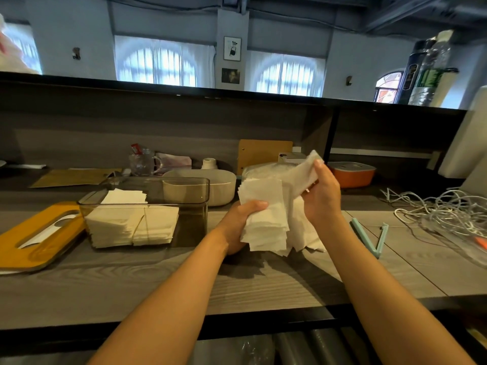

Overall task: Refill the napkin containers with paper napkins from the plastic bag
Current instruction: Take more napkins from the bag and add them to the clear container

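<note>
Gripping a napkin stack (264, 222), left hand (238, 219) curled; right hand (322, 193) pinches loose napkins (303, 175).

Above the grey counter (158, 280), the left hand (241, 222) grips a stack of napkins (266, 219) while the right hand (322, 193) pinches loose napkins (305, 169) beside the half-filled clear container (195, 206).

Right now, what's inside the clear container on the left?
The clear container holds white napkin stacks filling its left part, side by side; the right part shows only bare floor. How the stacks' far sides lie is hidden. Its orange lid lies off beside it.
</note>
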Available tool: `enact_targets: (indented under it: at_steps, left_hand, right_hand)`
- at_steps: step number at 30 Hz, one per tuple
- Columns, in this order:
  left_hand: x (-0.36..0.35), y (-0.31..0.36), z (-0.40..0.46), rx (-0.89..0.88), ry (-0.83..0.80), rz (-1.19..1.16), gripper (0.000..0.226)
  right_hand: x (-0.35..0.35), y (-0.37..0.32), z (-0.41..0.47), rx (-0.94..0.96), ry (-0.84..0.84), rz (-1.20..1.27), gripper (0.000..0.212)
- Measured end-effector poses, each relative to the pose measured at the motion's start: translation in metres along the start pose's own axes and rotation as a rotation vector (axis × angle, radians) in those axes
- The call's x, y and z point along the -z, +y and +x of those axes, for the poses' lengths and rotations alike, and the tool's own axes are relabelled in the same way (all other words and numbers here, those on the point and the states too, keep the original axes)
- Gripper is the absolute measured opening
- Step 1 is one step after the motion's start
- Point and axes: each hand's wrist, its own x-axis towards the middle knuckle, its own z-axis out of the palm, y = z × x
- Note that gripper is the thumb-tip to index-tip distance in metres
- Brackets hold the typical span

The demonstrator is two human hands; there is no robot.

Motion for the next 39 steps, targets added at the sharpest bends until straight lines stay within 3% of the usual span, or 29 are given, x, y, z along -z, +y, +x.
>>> enact_targets:
  at_steps: [2, 5, 12, 15, 19, 29, 33, 35, 37, 39]
  left_hand:
    - [0.003, -0.001, 0.006, -0.025, 0.146, -0.063, 0.046]
    - [0.003, -0.002, 0.010, -0.061, 0.294, -0.131, 0.039]
    - [-0.002, 0.000, 0.007, -0.009, 0.149, -0.089, 0.067]
    - [-0.003, -0.002, 0.007, -0.010, 0.130, -0.067, 0.059]
    - [0.001, -0.007, 0.012, -0.009, 0.204, -0.014, 0.044]
    - [-0.001, -0.008, 0.010, -0.039, 0.203, -0.006, 0.046]
    - [0.008, -0.001, 0.009, -0.082, 0.159, -0.272, 0.051]
    - [0.012, 0.002, 0.008, -0.122, 0.111, -0.385, 0.058]
    - [0.011, 0.002, 0.005, -0.127, 0.074, -0.342, 0.057]
    - [0.008, 0.000, 0.004, -0.111, 0.065, -0.242, 0.053]
  right_hand:
    - [0.006, -0.005, 0.003, 0.007, 0.000, 0.072, 0.031]
    - [-0.001, -0.011, -0.005, -0.039, -0.170, 0.067, 0.024]
    - [-0.026, 0.017, -0.023, 0.159, -0.329, -0.613, 0.017]
    - [-0.025, 0.021, -0.019, 0.170, -0.342, -0.726, 0.024]
    - [-0.021, 0.016, -0.013, -0.032, -0.260, -0.620, 0.036]
    - [-0.020, 0.017, -0.014, 0.054, -0.207, -0.593, 0.028]
    - [-0.015, 0.015, -0.005, 0.118, -0.008, -0.511, 0.013]
    - [-0.017, 0.014, -0.005, 0.044, -0.049, -0.543, 0.027]
    - [-0.020, 0.018, -0.009, -0.078, -0.205, -0.572, 0.044]
    - [-0.023, 0.022, -0.015, -0.119, -0.272, -0.597, 0.040]
